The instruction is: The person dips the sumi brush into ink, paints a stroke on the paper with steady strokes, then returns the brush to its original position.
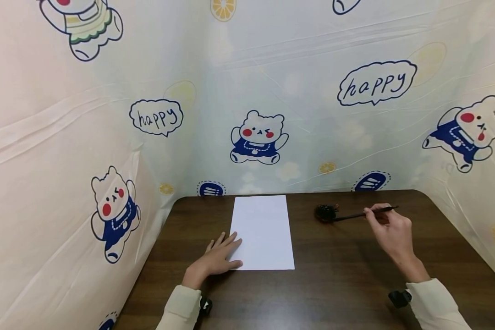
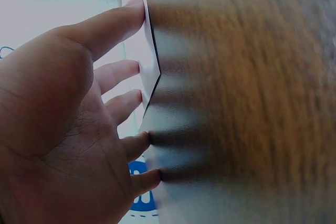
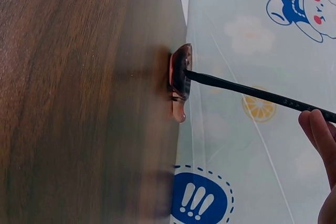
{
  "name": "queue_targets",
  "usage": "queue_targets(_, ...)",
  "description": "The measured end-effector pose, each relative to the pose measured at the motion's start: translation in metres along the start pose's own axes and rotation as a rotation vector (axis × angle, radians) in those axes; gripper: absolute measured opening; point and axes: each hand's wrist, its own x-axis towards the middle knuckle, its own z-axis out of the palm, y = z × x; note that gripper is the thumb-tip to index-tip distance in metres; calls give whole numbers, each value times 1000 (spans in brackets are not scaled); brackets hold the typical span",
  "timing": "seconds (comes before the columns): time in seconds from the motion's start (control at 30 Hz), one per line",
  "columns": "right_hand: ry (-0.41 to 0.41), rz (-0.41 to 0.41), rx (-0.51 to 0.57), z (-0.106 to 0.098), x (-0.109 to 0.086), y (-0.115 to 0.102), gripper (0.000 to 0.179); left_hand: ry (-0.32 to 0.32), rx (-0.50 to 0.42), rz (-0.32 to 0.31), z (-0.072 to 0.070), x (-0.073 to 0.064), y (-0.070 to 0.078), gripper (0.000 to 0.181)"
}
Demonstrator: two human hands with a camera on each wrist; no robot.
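Note:
My left hand (image 1: 216, 255) lies with fingers spread at the lower left edge of a white sheet of paper (image 1: 266, 231). In the left wrist view, its thumb and two fingertips are on the sheet, while the other fingertips touch the wood beyond it. Toward the right, my right hand (image 1: 393, 233) pinches a dark brush (image 1: 353, 216) by its handle. The brush slants down leftward, and its tip is inside a small dark ink dish (image 1: 325, 213). Seen from the right wrist, the dish (image 3: 181, 74) looks translucent reddish-brown with a rounded projection at one end.
Both hands work over a dark brown wooden table (image 1: 334, 284) with rounded far corners. A pale curtain (image 1: 214, 128) printed with bears and "happy" bubbles hangs behind and along both sides. The sheet reaches the table's far edge.

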Motion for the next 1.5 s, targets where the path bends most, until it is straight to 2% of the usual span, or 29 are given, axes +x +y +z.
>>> queue_targets(0.77,125,-58,58,2,6,-2,17,3,-3,3,0,0,-1,73)
queue_targets(1.07,123,-45,100,7,8,0,21,8,-9,6,1,0,-1,73)
queue_targets(1.5,149,-8,91,12,8,0,20,4,-15,-2,1,-1,0,72)
